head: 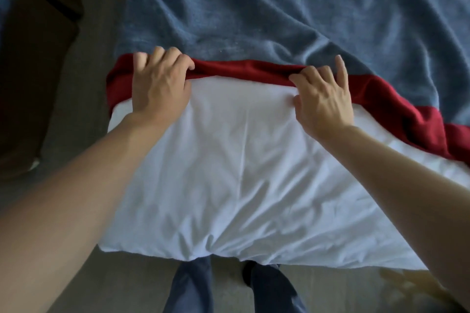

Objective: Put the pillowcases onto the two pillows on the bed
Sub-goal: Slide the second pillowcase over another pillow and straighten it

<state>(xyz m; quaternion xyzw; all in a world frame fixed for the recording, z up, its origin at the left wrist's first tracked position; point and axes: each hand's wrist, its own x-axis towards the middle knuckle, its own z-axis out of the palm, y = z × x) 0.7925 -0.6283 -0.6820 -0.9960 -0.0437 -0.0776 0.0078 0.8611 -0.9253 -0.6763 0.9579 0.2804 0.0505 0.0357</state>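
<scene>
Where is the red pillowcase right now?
In the head view, the red pillowcase is bunched across the far end of the white pillow, gripped by the left hand and right hand, against the blue blanket.

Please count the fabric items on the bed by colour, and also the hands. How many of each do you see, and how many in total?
White pillow: 1
Red pillowcase, bunched at the pillow's far end: 1
Blue-grey blanket: 1
Hands, the left hand and the right hand, each with a grip on the pillowcase edge: 2
Total: 5
</scene>
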